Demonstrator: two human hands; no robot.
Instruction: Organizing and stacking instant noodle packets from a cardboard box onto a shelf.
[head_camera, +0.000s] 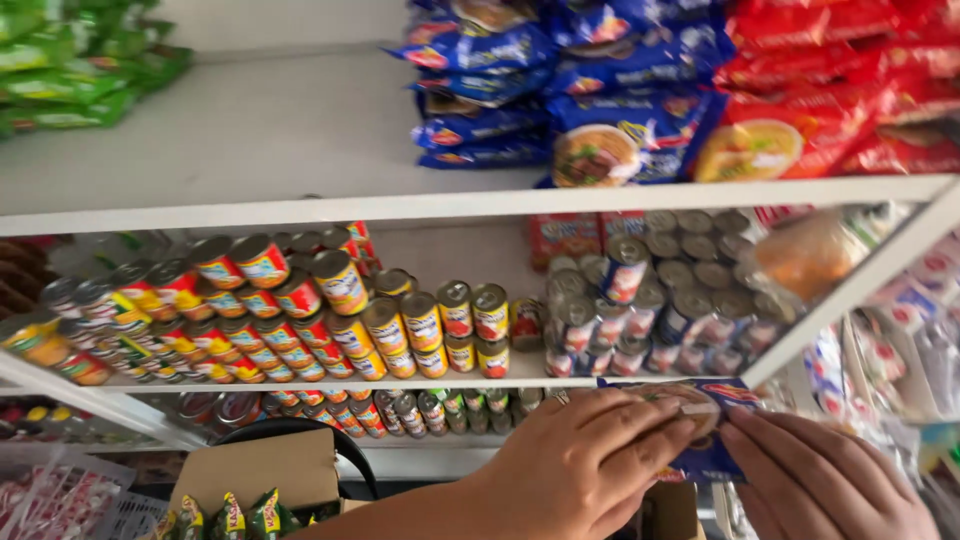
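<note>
Both hands reach up at the front edge of the lower shelf (300, 382). The left hand (580, 465) and the right hand (825, 480) each have their grip clamped on a blue noodle packet (705, 440), fingers extended over it, below the stacked cans (640, 300).

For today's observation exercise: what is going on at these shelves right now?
A person stands at white store shelves. The left hand and right hand together grip a blue packet in front of the shelf of stacked tins. The top shelf carries piles of blue packets, red packets and green packets. An open cardboard box sits below.
</note>
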